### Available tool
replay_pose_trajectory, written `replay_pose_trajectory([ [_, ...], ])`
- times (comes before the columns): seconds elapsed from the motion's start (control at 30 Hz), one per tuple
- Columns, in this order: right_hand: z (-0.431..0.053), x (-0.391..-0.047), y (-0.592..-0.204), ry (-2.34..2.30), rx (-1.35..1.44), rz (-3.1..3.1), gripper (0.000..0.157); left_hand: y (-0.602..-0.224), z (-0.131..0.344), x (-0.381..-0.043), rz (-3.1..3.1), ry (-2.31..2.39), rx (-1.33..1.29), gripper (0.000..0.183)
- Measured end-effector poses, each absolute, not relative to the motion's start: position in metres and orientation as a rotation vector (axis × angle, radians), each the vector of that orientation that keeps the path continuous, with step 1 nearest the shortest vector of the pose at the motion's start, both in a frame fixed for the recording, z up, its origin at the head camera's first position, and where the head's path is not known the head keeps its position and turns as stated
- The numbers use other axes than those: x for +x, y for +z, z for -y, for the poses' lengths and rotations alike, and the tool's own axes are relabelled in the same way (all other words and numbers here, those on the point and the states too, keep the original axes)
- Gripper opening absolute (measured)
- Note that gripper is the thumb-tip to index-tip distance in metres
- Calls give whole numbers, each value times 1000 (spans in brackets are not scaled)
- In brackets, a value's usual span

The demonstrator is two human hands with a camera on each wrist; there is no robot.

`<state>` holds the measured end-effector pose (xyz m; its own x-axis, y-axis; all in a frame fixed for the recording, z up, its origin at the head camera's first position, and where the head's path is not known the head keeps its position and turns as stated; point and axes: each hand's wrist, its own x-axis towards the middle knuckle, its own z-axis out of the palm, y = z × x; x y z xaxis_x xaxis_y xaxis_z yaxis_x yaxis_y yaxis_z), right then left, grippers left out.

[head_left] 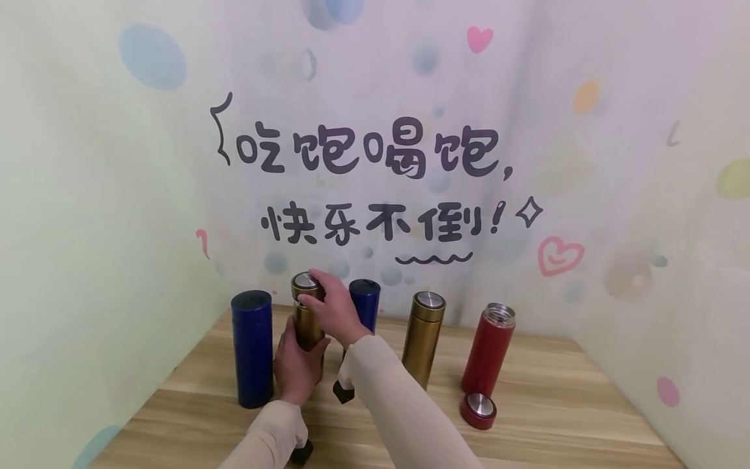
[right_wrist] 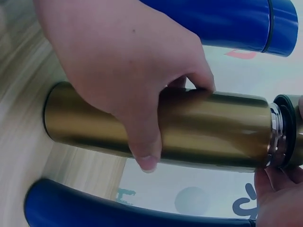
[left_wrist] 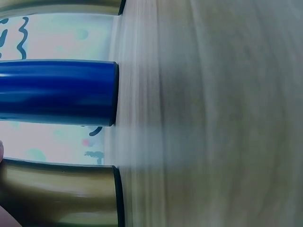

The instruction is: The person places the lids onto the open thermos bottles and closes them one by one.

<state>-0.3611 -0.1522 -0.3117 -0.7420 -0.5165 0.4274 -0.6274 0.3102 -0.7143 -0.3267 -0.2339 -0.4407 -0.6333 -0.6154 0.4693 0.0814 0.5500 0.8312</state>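
Wood-grain table [head_left: 562,391], lettered backdrop [head_left: 375,78] behind; gold flask [head_left: 308,320] upright on it, between 2 blue flasks [head_left: 253,352]; left hand [head_left: 299,368] wrapped round flask, right hand [head_left: 336,309] above, pinching lid [head_left: 305,282] just off threaded neck [right_wrist: 275,127]; step, seemingly: lid removal or refitting, direction unclear; next move likely needs flask held steady, lid kept level

Left hand [head_left: 297,370]: lower, fingers [right_wrist: 201,71] curled in a grip, thumb [right_wrist: 143,137] opposed | right hand [head_left: 340,309]: above it, fingers bent, gripping | left arm [head_left: 266,438]: extended forward, pale-sleeved to the wrist | right arm [head_left: 404,407]: likewise sleeved, slanting forward and leftward
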Motion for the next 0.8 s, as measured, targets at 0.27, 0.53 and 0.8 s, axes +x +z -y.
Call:
replay_pose_trajectory([
  [0.27,152,-366,-309,1399,1080,2472,53,-441,233,-325,2009,-1095,434,88],
  [0.53,149,-370,-318,1442,1071,2478,52,-440,233,-325,2007,-1114,454,87],
  [0.8,143,-371,-321,1624,1121,2408,53,-442,234,-327,2005,-1131,442,87],
])
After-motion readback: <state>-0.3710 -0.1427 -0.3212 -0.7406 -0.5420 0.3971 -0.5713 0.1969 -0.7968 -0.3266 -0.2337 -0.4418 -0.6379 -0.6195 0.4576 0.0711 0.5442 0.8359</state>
